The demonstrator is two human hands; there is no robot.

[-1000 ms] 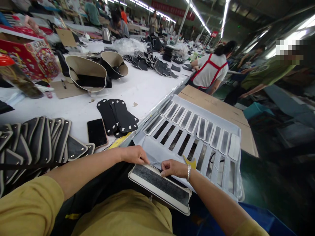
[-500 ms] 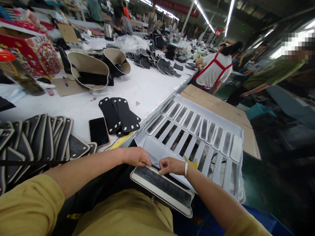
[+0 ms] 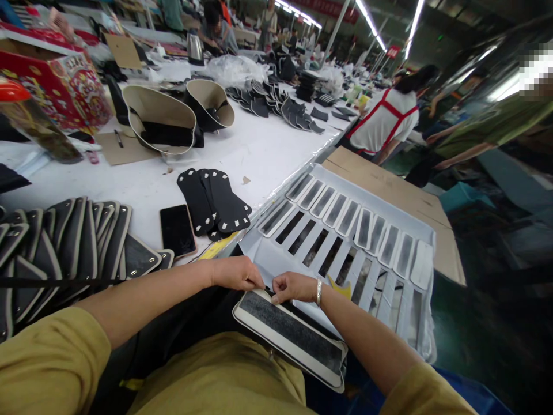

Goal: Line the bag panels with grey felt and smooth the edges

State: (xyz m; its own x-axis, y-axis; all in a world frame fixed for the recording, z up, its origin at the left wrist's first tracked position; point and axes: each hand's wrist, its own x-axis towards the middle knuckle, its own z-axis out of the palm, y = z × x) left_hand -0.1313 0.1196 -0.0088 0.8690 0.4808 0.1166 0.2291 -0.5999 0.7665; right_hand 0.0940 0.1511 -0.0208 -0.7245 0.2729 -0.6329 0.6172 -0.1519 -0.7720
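A long dark piece with cream borders (image 3: 298,340), perhaps the base of a bag, rests close to my body and tilts down to the right. At its far left corner, my left hand (image 3: 238,273) is closed, with the fingers curled and pinching the black edge. Just right of it, my right hand (image 3: 296,288), wearing a silver bracelet (image 3: 319,291), pinches the same far edge between thumb and bent forefinger. A small gap separates the two hands. What lies under the fingertips is mostly hidden.
Right of my hands, a slotted grey tray (image 3: 276,256) bears a row of cream-edged strips (image 3: 348,218). On the white table lie a phone (image 3: 177,230), black panels (image 3: 216,199) and a heap of cream-edged panels (image 3: 78,242). Behind stand two open bag bodies (image 3: 162,118). A co-worker (image 3: 386,121) is further off.
My right hand has slid slightly left along the far edge, nearer my left hand. The view has shifted a little; the left hand keeps its pinch.
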